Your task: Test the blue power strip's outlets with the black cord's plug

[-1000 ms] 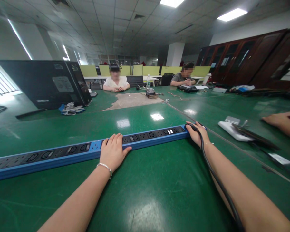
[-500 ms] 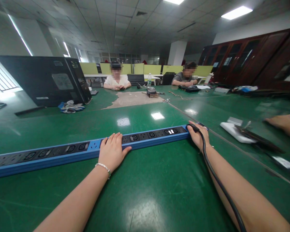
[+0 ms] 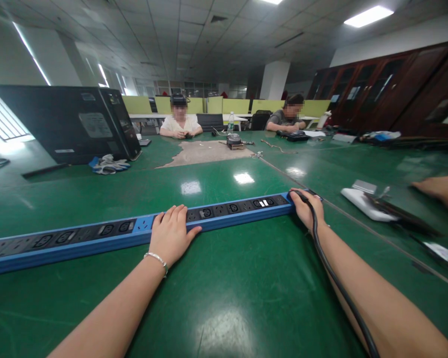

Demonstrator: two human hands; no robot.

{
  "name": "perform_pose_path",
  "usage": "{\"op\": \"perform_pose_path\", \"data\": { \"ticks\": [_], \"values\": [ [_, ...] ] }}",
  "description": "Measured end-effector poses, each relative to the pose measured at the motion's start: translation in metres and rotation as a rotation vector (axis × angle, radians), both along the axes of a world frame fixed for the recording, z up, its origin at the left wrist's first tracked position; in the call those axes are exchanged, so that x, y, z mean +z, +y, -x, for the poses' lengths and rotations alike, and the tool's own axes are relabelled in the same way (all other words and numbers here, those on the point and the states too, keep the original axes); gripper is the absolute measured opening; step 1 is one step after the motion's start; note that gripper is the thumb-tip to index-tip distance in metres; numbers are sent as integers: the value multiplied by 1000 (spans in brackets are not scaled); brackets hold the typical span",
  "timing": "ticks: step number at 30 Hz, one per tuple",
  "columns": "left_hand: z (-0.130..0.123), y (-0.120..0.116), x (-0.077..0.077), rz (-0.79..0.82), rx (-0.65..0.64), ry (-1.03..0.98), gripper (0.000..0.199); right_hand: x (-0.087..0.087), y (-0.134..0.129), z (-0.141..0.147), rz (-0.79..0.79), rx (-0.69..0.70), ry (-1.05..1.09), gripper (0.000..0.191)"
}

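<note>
A long blue power strip [image 3: 224,222] with black socket panels lies across the green table, running out of view on the left. My left hand [image 3: 170,232] is closed over its middle, fingers across the top and thumb along the near side. At the strip's right end, my right hand [image 3: 309,211] grips it where a thick black cable [image 3: 339,289] comes out. That cable runs back along my right forearm. Some of my right fingers are hidden behind the strip's end and the cable.
A large black case [image 3: 85,124] stands at left with work gloves [image 3: 109,164] in front. A white object [image 3: 366,205] and dark parts lie right, near another person's hand [image 3: 438,191]. Two people sit across the green table [image 3: 224,298], near a round device [image 3: 234,141] and a bottle [image 3: 230,123].
The visible sockets and my left hand have shifted very slightly left in view. Both hands keep the same hold on the power strip.
</note>
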State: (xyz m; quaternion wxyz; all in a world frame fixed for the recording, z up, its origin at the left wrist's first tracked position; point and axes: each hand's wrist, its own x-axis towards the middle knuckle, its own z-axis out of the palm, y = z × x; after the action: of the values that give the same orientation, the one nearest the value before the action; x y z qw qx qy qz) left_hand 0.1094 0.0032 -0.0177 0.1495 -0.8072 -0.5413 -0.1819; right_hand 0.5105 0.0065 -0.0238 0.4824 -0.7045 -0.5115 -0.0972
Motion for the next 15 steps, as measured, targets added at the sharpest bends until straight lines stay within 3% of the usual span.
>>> {"op": "perform_pose_path", "data": {
  "ticks": [4, 7, 11, 15],
  "values": [
    [0, 0, 0, -2, 0, 7, 56, 7, 4, 8, -312, 54, 392, 44],
    [0, 0, 0, 4, -1, -1, 55, 9, 4, 17, -167, 161, 352, 39],
    [0, 0, 0, 14, -6, -14, 55, 6, 4, 20, 76, 133, 201, 39],
    [0, 0, 0, 7, -8, -3, 57, 5, 5, 17, 142, 131, 111, 39]
  ]
}}
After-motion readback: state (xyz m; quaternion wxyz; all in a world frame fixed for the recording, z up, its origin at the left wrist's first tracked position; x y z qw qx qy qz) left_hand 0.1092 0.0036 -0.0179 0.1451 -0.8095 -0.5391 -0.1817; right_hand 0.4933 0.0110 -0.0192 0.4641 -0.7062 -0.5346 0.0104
